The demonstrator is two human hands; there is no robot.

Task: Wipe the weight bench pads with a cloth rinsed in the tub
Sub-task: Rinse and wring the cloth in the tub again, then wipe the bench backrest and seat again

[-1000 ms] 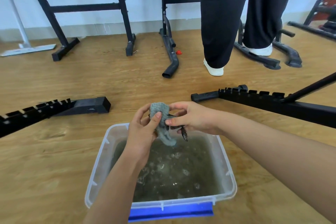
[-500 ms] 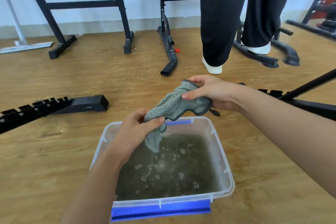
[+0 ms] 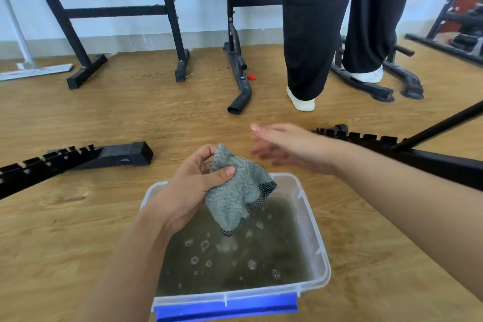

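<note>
Rinsing stage: left hand [image 3: 188, 191] fingers [image 3: 224, 172] pinch the wet grey terry cloth [image 3: 236, 191] above the clear plastic tub of murky water [image 3: 317, 230], right hand [image 3: 292, 148] fingers spread, empty; bench pads not yet wiped.

Just one head cam, wide-angle, looking forward and down from close above the fingers [image 3: 230, 171], tub [image 3: 311, 219] right under them, floor [image 3: 78, 217] stretching beyond.

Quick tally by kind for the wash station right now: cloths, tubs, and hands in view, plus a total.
Cloths: 1, the grey cloth, gripped by the left hand above the water.
Tubs: 1, the clear tub with a blue clip.
Hands: 2, counting the right hand, open and blurred.
Total: 4
</note>
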